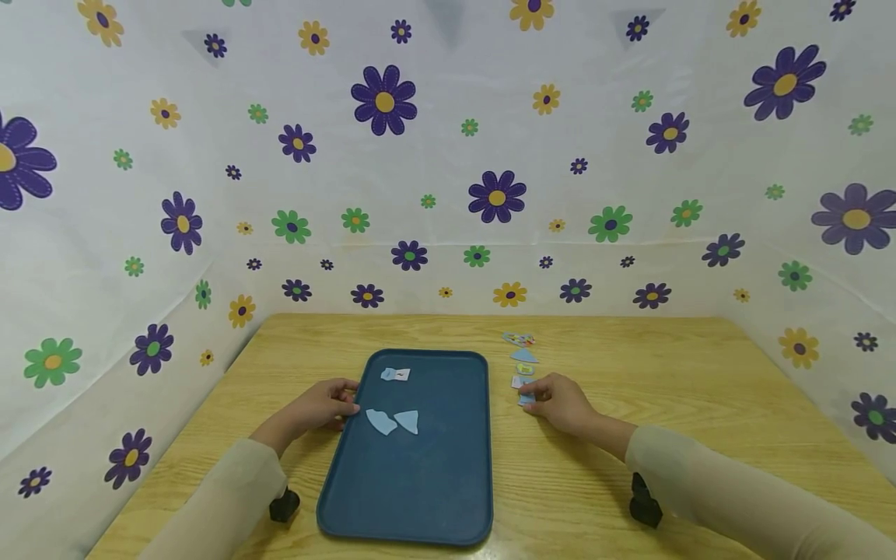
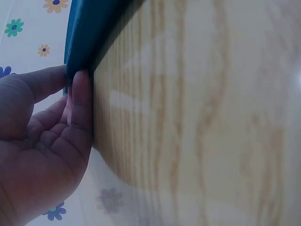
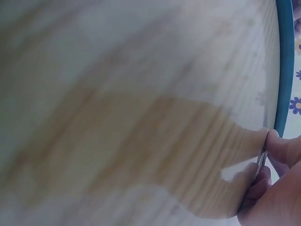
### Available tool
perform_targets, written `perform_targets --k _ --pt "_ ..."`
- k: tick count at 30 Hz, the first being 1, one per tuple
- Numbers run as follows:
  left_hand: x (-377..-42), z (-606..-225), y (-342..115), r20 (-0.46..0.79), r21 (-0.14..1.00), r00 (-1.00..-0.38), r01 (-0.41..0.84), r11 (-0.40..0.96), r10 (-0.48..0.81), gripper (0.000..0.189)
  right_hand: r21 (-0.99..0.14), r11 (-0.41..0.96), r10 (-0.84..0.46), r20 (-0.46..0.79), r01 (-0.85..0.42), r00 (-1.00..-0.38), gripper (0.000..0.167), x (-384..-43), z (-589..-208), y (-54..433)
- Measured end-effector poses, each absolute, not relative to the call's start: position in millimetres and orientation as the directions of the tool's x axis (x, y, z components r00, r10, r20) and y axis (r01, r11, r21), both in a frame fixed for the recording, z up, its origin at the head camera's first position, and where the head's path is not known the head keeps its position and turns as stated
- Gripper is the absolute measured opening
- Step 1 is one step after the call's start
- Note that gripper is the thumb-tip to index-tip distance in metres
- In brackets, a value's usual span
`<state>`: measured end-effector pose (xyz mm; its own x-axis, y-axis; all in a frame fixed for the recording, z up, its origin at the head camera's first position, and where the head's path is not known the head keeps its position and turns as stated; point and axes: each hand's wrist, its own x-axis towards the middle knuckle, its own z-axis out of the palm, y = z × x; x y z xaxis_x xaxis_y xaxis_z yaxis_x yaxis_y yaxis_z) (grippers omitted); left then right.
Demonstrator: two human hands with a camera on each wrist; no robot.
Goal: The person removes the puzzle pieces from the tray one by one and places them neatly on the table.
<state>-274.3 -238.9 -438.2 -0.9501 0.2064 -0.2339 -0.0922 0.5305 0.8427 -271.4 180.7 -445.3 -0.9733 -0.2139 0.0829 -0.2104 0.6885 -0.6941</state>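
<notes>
A dark blue tray (image 1: 420,490) lies on the wooden table. My left hand (image 1: 323,404) holds its left rim, thumb at the edge; the left wrist view shows the fingers (image 2: 81,96) against the tray's side. Right of the tray, my right hand (image 1: 565,403) pinches a small flat light blue piece (image 1: 526,399) at the table. Its thin edge shows between thumb and fingers in the right wrist view. On the tray lie two larger light blue pieces, a curved one (image 1: 381,421) and a triangular one (image 1: 407,421), plus a blue-and-white piece (image 1: 395,375) farther back.
Beyond my right hand, a column of flat pieces runs away from me: a small yellow-and-green one (image 1: 524,369), a light blue triangle (image 1: 524,356) and a multicoloured one (image 1: 519,340). A flower-patterned white sheet (image 1: 434,155) encloses the table (image 1: 665,373) at the back and sides.
</notes>
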Motion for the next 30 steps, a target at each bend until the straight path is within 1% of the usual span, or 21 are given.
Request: perform_targets --k 11,22,25,30 --pt "-273.7 -438.3 -239.1 -0.238 0.842 -0.951 -0.1 0.53 0.199 0.044 -0.694 0.686 -0.234 0.073 -0.218 -0.97 0.023 -272.0 -446.7 181.8" --pt "-274.2 -438.1 -238.8 -0.237 0.838 -0.952 -0.099 0.537 0.195 0.043 -0.696 0.679 -0.247 0.081 -0.233 -0.966 0.024 -267.3 -439.0 179.4" --pt "-273.8 -437.2 -238.0 -0.242 0.837 -0.951 -0.103 0.537 0.195 0.043 -0.713 0.665 -0.244 0.073 -0.221 -0.967 0.024 -266.7 -436.3 180.9" --pt "-274.0 -436.3 -236.9 -0.243 0.839 -0.95 -0.105 0.534 0.196 0.042 -0.748 0.618 -0.288 0.074 -0.244 -0.955 0.025 -269.0 -430.3 181.9"
